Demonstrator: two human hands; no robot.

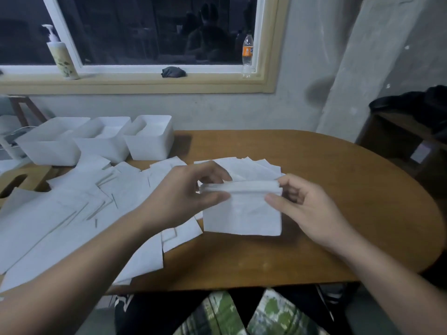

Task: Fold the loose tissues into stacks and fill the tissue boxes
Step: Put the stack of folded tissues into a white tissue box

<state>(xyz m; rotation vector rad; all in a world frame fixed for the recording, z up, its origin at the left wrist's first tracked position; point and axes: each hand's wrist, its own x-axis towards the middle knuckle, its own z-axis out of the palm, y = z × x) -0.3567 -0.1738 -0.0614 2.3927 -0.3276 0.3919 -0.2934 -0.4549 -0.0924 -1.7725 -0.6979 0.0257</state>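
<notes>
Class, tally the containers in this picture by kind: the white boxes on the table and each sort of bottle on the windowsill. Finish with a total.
White tissue boxes: 3 (left, middle, right)
Pump bottles: 1
Drink bottles: 1
Total: 5

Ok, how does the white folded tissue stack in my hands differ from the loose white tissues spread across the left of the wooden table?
The white folded tissue stack is doubled over with its layers aligned; the loose white tissues lie flat and overlap at odd angles. The left hand and right hand pinch the stack at its ends; no hand holds the loose tissues on the wooden table. Both are plain white paper.
</notes>
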